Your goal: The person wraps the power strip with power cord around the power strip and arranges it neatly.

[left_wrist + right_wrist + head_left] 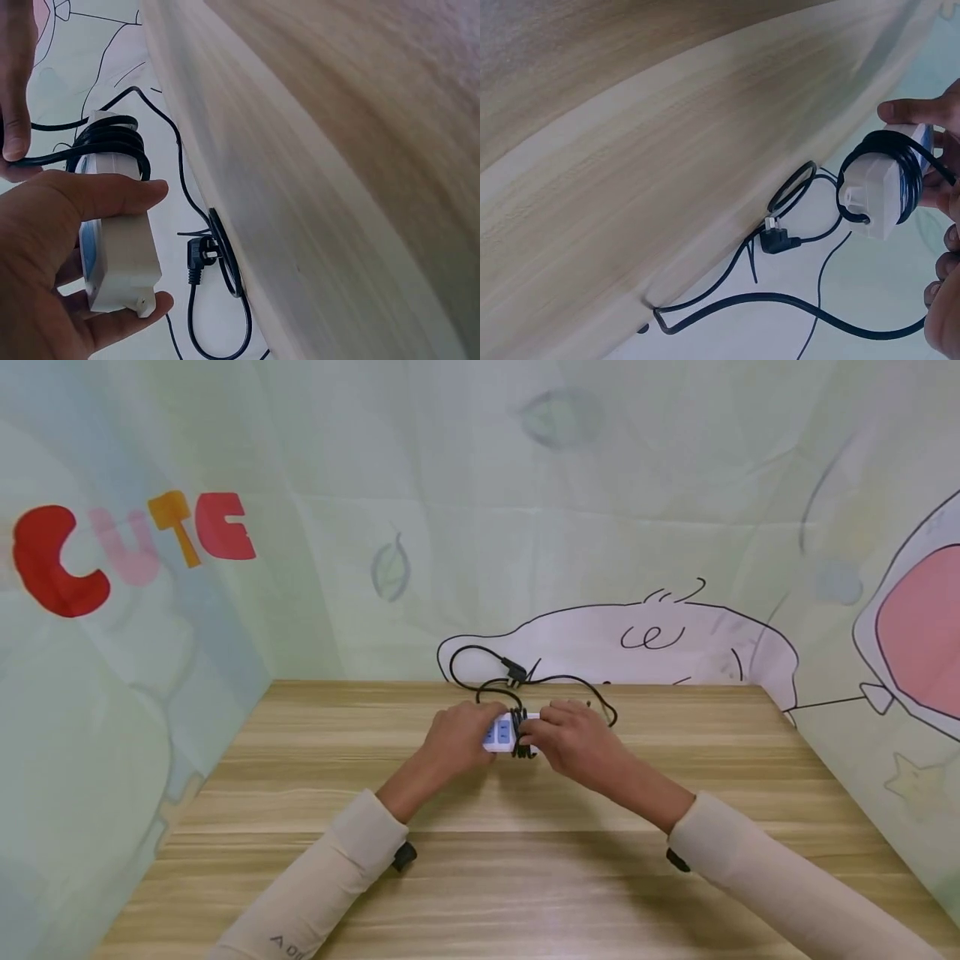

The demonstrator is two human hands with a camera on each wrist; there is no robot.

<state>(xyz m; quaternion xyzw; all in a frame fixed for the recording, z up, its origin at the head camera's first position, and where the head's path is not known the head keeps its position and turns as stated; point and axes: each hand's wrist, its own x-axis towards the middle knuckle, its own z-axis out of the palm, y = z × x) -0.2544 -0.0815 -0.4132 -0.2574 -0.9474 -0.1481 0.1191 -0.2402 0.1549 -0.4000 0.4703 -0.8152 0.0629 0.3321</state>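
A white power strip (pixel 504 746) with blue socket faces is held up over the table. My left hand (pixel 456 737) grips one end of it, thumb along one side and fingers on the other in the left wrist view. Several turns of black cord (pixel 111 139) are wound round its other part. My right hand (pixel 576 739) pinches a stretch of that cord beside the windings. The unwound cord (pixel 780 298) loops away to a black plug (pixel 515 672) with metal pins, lying at the table's far edge. In the right wrist view, the right hand's fingers are partly cut off by the frame edge.
The wood-grain table (pixel 480 877) ends at a printed cloth backdrop (pixel 375 493) with cartoon drawings and coloured letters. Cloth also stands at the left and right sides. Dark wrist straps (pixel 404 857) show under the pale sleeves (pixel 330 868).
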